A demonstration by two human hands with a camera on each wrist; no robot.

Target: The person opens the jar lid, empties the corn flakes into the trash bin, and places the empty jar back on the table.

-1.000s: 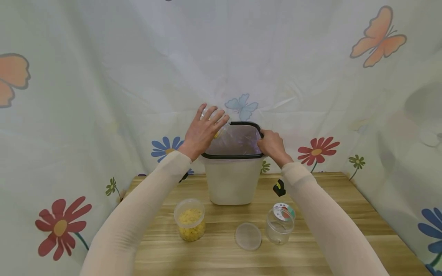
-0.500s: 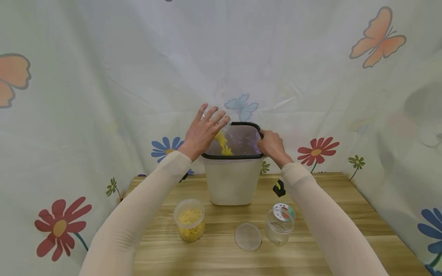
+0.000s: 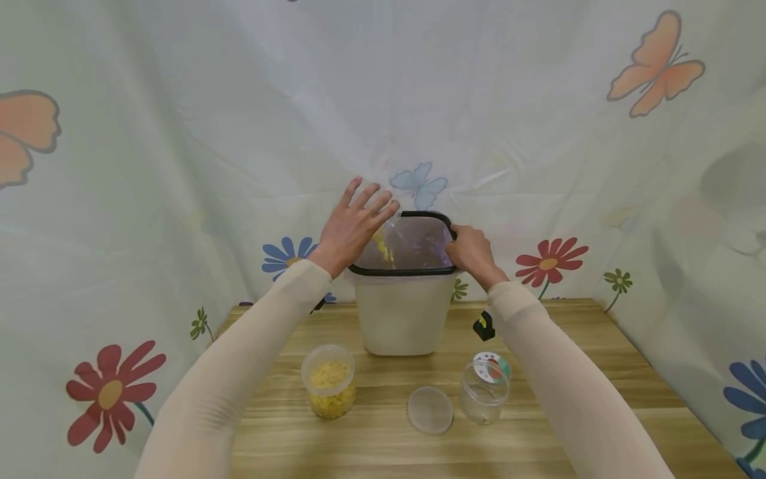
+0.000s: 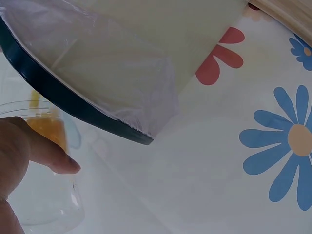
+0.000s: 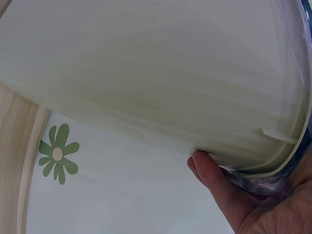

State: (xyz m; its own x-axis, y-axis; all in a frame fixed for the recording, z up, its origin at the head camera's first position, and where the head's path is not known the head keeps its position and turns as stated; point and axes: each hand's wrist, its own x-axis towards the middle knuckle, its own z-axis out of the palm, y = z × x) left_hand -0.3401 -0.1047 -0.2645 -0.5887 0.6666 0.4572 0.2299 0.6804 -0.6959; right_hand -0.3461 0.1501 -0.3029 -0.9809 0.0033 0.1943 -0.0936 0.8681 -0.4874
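Observation:
A white trash can (image 3: 403, 316) with a black rim (image 3: 403, 271) and a thin plastic liner (image 3: 413, 234) stands upright near the back of the table. Over its left side my left hand (image 3: 354, 226) holds a clear jar (image 4: 48, 195), tilted with its mouth toward the opening. Yellow pieces (image 3: 383, 247) fall from the jar into the can; some remain in the jar near its mouth, seen in the left wrist view. My right hand (image 3: 471, 251) grips the can's right rim, its fingers (image 5: 212, 173) against the outer wall. The can's bottom inside is hidden.
A clear tub (image 3: 331, 389) of yellow pieces stands front left on the wooden table (image 3: 371, 452). Front right are a translucent lid (image 3: 430, 410), a clear jar (image 3: 481, 406) and a round printed label or lid (image 3: 492, 368). A flowered curtain (image 3: 359, 100) hangs behind.
Yellow pieces started pouring from the tilted jar half a second ago; now the stream is thinner. Both hands have stayed nearly in place.

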